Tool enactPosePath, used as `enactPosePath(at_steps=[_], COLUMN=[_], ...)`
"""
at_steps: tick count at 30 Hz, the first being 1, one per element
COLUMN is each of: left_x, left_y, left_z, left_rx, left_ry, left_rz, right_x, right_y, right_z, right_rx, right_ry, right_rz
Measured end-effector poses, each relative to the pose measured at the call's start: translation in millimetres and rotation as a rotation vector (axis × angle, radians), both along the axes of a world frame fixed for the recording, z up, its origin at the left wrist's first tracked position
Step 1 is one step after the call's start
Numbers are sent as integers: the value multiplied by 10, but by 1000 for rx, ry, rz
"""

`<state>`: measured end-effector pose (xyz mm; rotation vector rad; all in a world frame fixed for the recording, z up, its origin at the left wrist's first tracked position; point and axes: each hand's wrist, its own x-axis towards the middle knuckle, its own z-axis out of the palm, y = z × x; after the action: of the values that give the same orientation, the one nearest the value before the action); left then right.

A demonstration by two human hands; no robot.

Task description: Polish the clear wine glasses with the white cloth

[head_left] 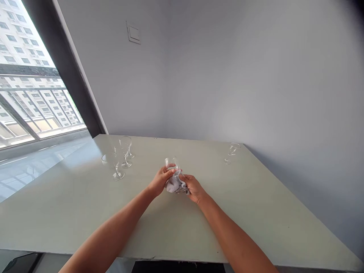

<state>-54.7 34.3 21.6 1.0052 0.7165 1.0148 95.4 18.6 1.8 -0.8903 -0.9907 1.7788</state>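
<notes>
Near the middle of the table (85, 212), my left hand (161, 179) is closed around the bowl of a clear stemmed glass (172, 163). The glass is tilted, its rim pointing away from me. My right hand (194, 188) pinches a crumpled white-grey cloth (175, 183) wrapped about the lower part of the glass. The cloth hides the stem and most of the foot. Both hands are close together, just above the tabletop.
Several clear stemmed glasses, one in front (113, 163), stand upright in a group at the left. Another glass (232, 150) is far right, near the table's back edge. Grey walls (227, 76) border the table behind and right. A window (31, 76) is at the left.
</notes>
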Motion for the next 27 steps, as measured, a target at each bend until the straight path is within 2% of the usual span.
enactPosePath(at_steps=[3, 5, 7, 9, 11, 12, 14, 17, 20, 22, 24, 25, 26, 27], left_x=[-34, -69, -95, -98, -76, -58, -21, 15, -3, -48, -100, -119, -128, -125], left_y=[74, 122, 148, 146, 123, 107, 79, 61, 89, 120, 145, 150, 146, 133], left_z=[-39, -66, -83, -88, -83, -79, -69, -54, -29, -1, 36, 55, 71, 82], left_rx=[24, -35, -145, -243, -328, -359, -381, -369, -347, -246, -94, -9, 73, 142], left_ry=[56, 45, -9, -56, -106, -136, -225, -341, -387, -379, -336, -306, -271, -232], left_rz=[165, 237, 240, 179, 74, 35, 44, 189, 295, 391, 516, 581, 634, 665], right_x=[123, 197, 219, 186, 132, 108, 78, 63, 58, 71, 108, 133, 157, 177], right_y=[76, 72, 23, -45, -101, -118, -131, -119, -103, -97, -93, -90, -86, -80], right_z=[-24, -9, 30, 75, 109, 119, 123, 87, 23, 1, 24, 54, 96, 146], right_rx=[96, 280, 585, 896, 1068, 1082, 1007, 802, 633, 625, 697, 732, 754, 764], right_ry=[-192, -360, -560, -745, -842, -836, -751, -641, -708, -810, -913, -972, -1043, -1119], right_rz=[-322, -433, -384, -271, -185, -162, -166, -256, -245, -100, 74, 100, 59, -45])
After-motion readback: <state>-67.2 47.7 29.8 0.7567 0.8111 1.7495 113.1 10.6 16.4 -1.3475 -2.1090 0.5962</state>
